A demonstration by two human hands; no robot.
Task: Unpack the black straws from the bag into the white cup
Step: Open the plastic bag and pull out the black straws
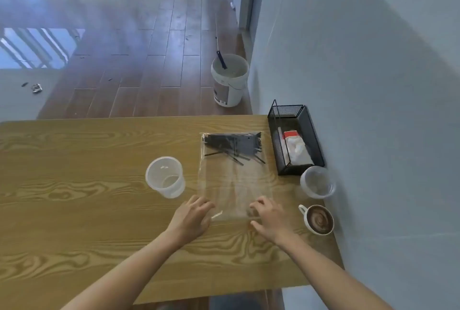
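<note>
Head view: straws [232,145] at bag's [235,185] far end, seemingly beyond both grips.

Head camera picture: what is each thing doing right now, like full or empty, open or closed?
Bag: flat on table, straws inside.
Black straws: bunched at bag's far end.
White cup: upright, empty.
Left hand: fingers at bag's near edge.
Right hand: fingers curled at bag's near edge.
Coffee cup: full.
Clear cup: upright.

coffee mug [319,220], mesh basket [296,139], bucket [230,80]
</note>
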